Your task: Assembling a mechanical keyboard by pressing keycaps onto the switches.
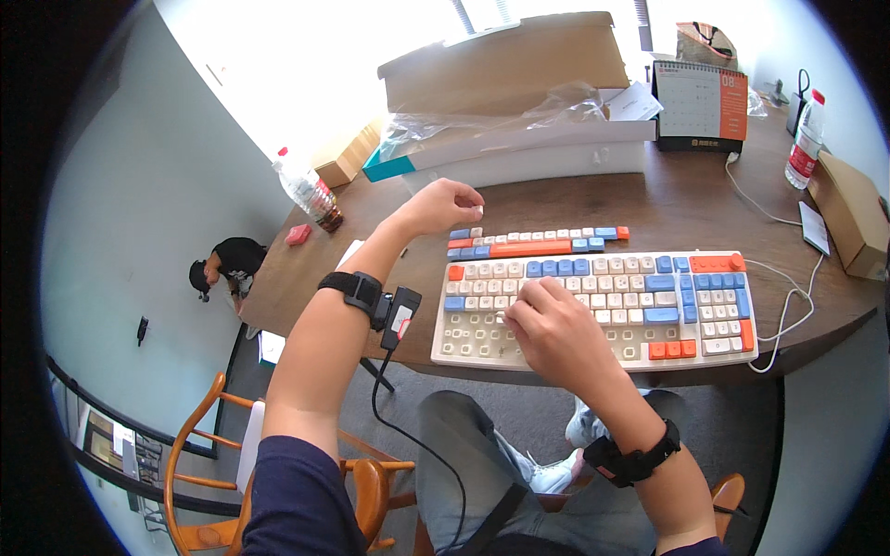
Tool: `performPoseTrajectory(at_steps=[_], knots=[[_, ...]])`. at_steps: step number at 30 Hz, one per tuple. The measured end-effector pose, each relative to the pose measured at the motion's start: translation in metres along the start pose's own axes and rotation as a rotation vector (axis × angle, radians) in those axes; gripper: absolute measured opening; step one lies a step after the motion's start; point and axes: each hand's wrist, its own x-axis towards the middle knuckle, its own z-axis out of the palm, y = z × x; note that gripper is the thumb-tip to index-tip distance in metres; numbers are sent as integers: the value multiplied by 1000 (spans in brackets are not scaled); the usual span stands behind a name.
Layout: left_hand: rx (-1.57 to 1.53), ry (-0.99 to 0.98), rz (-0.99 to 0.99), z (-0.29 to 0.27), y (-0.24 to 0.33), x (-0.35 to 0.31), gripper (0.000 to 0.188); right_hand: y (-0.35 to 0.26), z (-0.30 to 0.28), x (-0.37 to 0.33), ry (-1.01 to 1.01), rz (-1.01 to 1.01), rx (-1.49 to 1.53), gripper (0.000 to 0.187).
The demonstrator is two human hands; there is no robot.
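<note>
A white mechanical keyboard (445, 357) with cream, blue and orange keycaps lies near the table's front edge. Its lower left rows show bare switches where caps are off. My right hand (561, 334) is over these rows, fingers pinched round a small pale keycap (502, 317). Behind the keyboard's left end, my left hand (445, 206) is raised with its fingertips closed on a small white keycap (478, 212). Just in front of that hand, loose keycaps (533, 248) stand in rows, among them a long orange one.
An open cardboard box (519, 167) with plastic wrap stands at the back. Bottles stand left (306, 190) and right (806, 139), with a desk calendar (700, 107) near the right one. A white cable (793, 296) curves beside the keyboard. A person (232, 264) bends down at far left.
</note>
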Motion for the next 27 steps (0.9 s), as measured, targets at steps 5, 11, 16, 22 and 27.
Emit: performPoseTrajectory(at_steps=[5, 11, 16, 22, 27], knots=[[75, -101, -25, 17, 3, 17, 32, -1, -2, 1, -49, 49, 10, 10], [115, -96, -6, 21, 6, 14, 32, 1, -3, 2, -57, 39, 6, 10], [84, -108, -31, 19, 5, 15, 28, 2, -1, 1, -35, 10, -14, 5], [69, -121, -33, 19, 1, 11, 27, 1, -2, 2, -41, 13, -8, 5], [80, -87, -11, 21, -2, 8, 26, 1, -2, 1, -42, 15, -7, 6]])
